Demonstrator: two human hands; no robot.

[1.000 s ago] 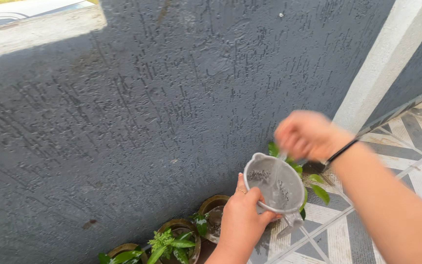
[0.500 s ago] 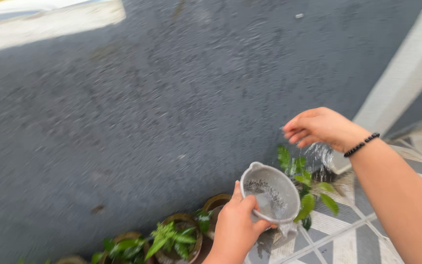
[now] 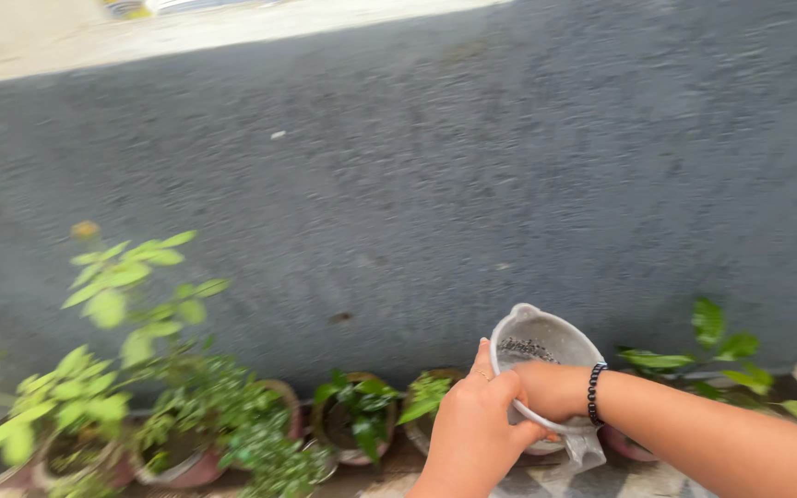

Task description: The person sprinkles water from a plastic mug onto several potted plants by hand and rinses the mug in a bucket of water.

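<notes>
left hand (image 3: 472,429) grips the rim of the round grey plastic bowl (image 3: 546,346), thumb up; right hand (image 3: 546,387) reaches inside it, fingers hidden, grip unclear.

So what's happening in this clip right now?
A person stands by a dark grey textured wall, holding a pale grey plastic bowl with dark specks inside. The left hand grips its near rim, and the right hand, with a black bead bracelet on the wrist, reaches into it. Potted green plants line the wall's base below.
</notes>
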